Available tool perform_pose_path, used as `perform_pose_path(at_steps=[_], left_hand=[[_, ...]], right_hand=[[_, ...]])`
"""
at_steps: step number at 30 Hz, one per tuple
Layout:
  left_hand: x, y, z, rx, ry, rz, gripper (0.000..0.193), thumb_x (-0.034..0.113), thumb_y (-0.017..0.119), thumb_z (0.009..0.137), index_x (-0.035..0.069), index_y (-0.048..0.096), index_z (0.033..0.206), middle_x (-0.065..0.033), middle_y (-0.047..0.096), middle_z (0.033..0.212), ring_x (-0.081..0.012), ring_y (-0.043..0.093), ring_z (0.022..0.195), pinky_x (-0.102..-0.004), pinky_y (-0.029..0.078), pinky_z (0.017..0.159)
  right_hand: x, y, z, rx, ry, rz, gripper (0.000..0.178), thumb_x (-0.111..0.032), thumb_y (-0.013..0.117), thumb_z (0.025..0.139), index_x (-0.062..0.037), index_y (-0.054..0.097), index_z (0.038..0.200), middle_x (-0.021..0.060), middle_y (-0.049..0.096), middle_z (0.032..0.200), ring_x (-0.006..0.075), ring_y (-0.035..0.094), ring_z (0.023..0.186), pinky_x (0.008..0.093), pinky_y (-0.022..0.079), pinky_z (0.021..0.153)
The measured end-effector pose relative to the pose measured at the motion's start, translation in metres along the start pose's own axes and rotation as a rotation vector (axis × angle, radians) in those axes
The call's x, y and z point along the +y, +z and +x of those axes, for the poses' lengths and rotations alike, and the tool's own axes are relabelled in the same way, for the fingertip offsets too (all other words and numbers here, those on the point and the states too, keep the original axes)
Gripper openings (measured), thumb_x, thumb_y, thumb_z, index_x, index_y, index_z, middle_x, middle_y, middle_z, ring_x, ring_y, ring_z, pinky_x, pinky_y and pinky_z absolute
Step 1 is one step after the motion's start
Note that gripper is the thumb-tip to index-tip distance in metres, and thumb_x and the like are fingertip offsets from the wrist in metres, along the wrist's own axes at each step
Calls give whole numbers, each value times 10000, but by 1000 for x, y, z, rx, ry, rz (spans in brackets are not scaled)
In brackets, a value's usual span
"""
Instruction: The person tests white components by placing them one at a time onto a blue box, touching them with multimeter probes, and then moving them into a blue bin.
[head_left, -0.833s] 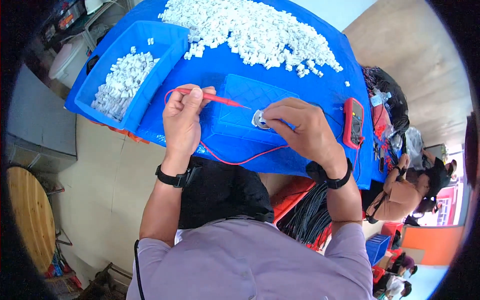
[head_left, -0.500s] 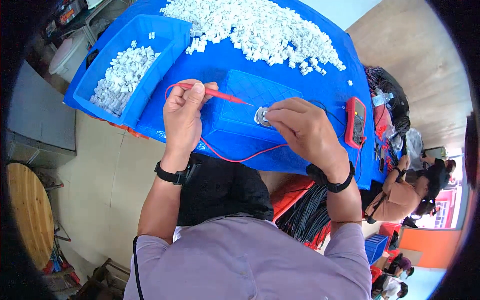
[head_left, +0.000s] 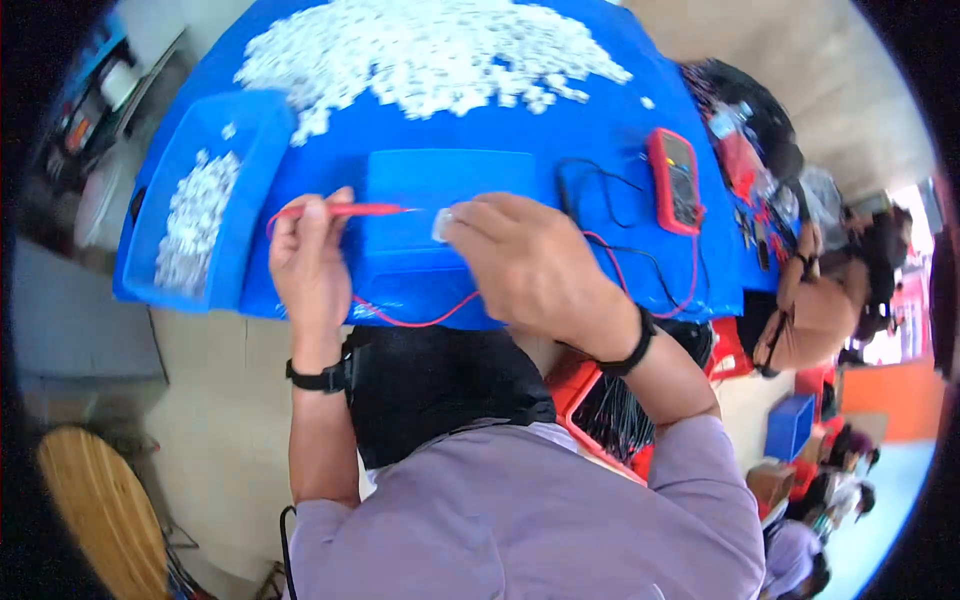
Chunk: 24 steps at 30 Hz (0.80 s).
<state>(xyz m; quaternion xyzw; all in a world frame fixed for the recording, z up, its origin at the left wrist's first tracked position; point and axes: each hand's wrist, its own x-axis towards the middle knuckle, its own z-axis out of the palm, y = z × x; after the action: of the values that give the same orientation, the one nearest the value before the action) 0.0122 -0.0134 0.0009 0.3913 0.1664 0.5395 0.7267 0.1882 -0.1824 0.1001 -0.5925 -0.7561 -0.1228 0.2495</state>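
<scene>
My left hand (head_left: 312, 262) is closed round a red test probe (head_left: 362, 210). The probe lies nearly level, its thin tip towards the right. Pinched in the fingertips of my right hand (head_left: 540, 268) is a small whitish piece (head_left: 441, 225), blurred and partly hidden by the fingers. A small gap seems to part the probe tip from this piece. Both hands are above a blue plastic crate (head_left: 450, 170) on the blue-covered table. A red multimeter (head_left: 676, 180) lies to the right, with a red lead (head_left: 420, 322) and a black lead (head_left: 610, 176) near it.
A large heap of small white parts (head_left: 430, 60) spreads across the table's far side. More fill a blue bin (head_left: 258, 150) at the left. Black cables lie in a red container (head_left: 572, 395) below the table edge. Another person (head_left: 820, 310) sits at the right.
The view has shifted, so the table's contents appear farther left. My right hand has moved left, away from the multimeter, uncovering more of the black lead. Both hands keep their holds.
</scene>
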Motion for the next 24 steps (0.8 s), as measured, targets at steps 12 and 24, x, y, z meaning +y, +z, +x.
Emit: perform_pose_path(at_steps=[12,24], left_hand=[[0,-1,0,-52,21,52,160,189,622,1063,42,629,1125,-156,727,1128,-243,687,1119,-368,517,1018],[2,-7,1,-140,2,17,150,176,625,1059,69,639,1164,-159,734,1162,-259,676,1162,-393,501,1043]], right_hand=[[78,-23,-53,-62,738,-110,179,-79,702,846,29,717,988,231,719,884,390,714,816,430,571,689],[63,-25,-55,613,1030,1275,202,-73,651,993,-11,642,1185,131,732,983,185,717,728,268,578,592]])
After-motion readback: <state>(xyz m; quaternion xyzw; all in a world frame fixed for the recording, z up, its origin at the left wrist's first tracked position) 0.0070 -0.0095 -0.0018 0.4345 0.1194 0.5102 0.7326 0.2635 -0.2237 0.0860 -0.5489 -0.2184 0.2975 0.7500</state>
